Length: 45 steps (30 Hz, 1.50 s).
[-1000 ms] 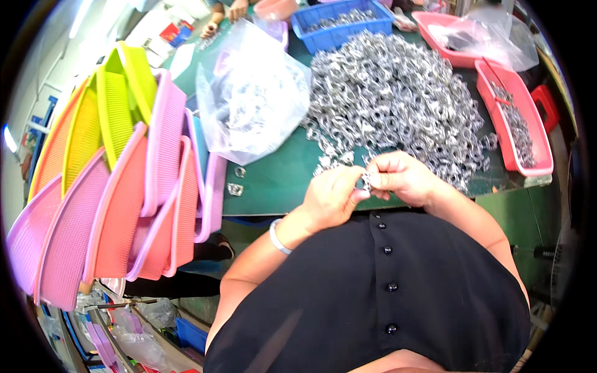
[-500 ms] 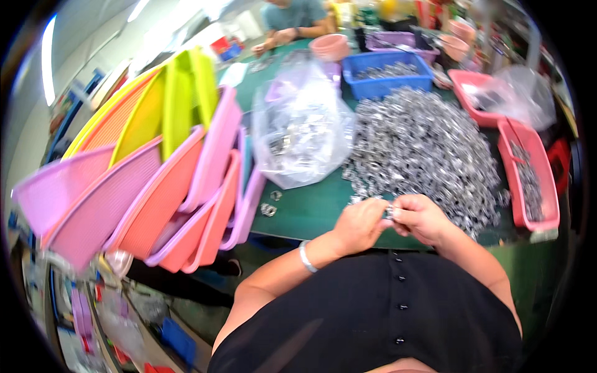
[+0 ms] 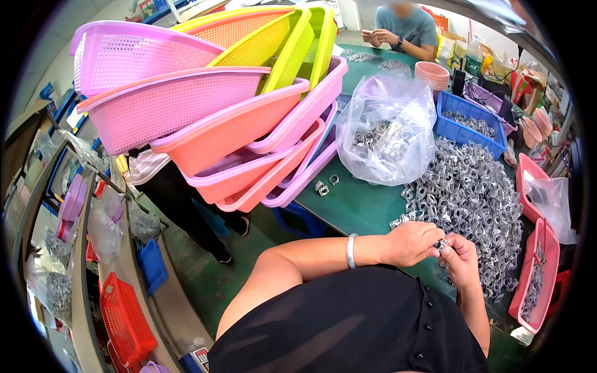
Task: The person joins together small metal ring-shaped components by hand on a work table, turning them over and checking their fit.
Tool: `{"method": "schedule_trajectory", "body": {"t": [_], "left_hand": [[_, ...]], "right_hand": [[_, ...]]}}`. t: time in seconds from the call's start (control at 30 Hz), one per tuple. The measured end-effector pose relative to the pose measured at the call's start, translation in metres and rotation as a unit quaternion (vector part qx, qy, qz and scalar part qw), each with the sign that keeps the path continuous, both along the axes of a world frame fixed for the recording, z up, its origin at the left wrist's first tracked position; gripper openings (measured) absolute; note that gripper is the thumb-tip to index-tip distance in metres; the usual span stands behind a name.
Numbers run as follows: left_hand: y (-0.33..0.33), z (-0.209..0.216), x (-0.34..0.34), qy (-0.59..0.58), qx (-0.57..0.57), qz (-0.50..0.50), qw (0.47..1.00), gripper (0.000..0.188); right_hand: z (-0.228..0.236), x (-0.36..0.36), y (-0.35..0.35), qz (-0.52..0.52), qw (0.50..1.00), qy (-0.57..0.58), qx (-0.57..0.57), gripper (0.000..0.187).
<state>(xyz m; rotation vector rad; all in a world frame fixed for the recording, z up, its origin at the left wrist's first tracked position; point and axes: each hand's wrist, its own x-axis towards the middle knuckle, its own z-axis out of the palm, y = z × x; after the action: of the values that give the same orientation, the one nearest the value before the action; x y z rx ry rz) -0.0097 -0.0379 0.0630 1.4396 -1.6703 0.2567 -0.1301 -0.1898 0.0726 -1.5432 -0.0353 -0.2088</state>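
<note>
My left hand [image 3: 410, 243] and my right hand [image 3: 461, 261] meet at the near edge of the table. Both are closed, fingertips pinching one small silvery metal ring [image 3: 440, 244] between them; fingers partly cover it. Just beyond them spreads a big heap of similar metal rings [image 3: 472, 193]. Left of the heap, a clear plastic bag [image 3: 388, 133] holds more of these pieces. A few loose rings [image 3: 321, 188] lie on the green tabletop [image 3: 357, 202] farther left.
Stacked pink, purple and yellow-green plastic baskets [image 3: 180, 112] overhang the table's left edge. A blue basket [image 3: 472, 124] of rings stands behind the heap, and a pink tray [image 3: 536, 280] lies right. A person [image 3: 407, 34] sits across the table. Shelves [image 3: 93, 298] line the left.
The view has swung left, so the table and hands appear farther right and the baskets show more fully. Both hands still pinch the small ring together.
</note>
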Motion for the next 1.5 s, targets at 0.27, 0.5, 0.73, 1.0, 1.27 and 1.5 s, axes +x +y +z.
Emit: {"method": "schedule_trajectory", "body": {"t": [0.27,0.5,0.73,1.0,1.27,1.5], "left_hand": [[-0.002,0.005,-0.003,-0.02,-0.026,-0.027,0.999,0.032],[-0.005,-0.005,-0.004,0.035,0.02,-0.029,0.999,0.031],[0.004,0.008,0.0,0.109,0.118,0.008,0.987,0.033],[0.009,-0.002,0.001,0.604,0.189,-0.128,0.764,0.027],[0.007,-0.006,-0.001,0.648,0.164,-0.167,0.725,0.03],[0.006,-0.01,0.001,0.644,0.167,-0.177,0.726,0.031]], "right_hand": [[-0.004,-0.008,0.003,-0.013,0.999,-0.022,0.025,0.02],[-0.008,-0.01,0.007,-0.043,0.979,0.079,0.184,0.017],[0.002,-0.001,0.0,-0.032,0.992,0.026,-0.123,0.016],[-0.004,-0.004,0.009,-0.108,0.966,-0.128,-0.199,0.025],[-0.004,-0.007,0.009,-0.116,0.973,-0.076,-0.182,0.026],[-0.005,-0.005,0.011,-0.129,0.966,-0.122,-0.187,0.024]]}}
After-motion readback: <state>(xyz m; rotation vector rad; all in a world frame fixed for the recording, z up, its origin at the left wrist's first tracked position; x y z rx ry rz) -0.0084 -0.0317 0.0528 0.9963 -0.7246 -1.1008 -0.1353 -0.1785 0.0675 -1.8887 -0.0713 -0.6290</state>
